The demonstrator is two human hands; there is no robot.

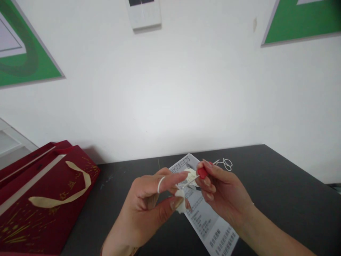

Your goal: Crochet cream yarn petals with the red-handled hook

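Your left hand [153, 199] pinches a white knit piece [181, 202], yarn [160, 185] looped round its index finger; your right hand [222, 185] grips a red-handled hook [202, 173], shaft toward the piece. Piece held up over the black counter [285, 195], near a printed sheet [207, 222]; red bags [53, 227] at left.

– What is worn on the left hand [145, 217]?
– A slim white loop [161, 185] is seen around one finger; whether a ring or a strand is shown cannot be told.
– And at that wrist?
– A narrow brownish edge [134, 251] is glimpsed, too cut off to be identified.
– How is the right side dressed?
– The right hand [221, 185] and slender forearm [269, 227] are left bare, uncovered by any sleeve.
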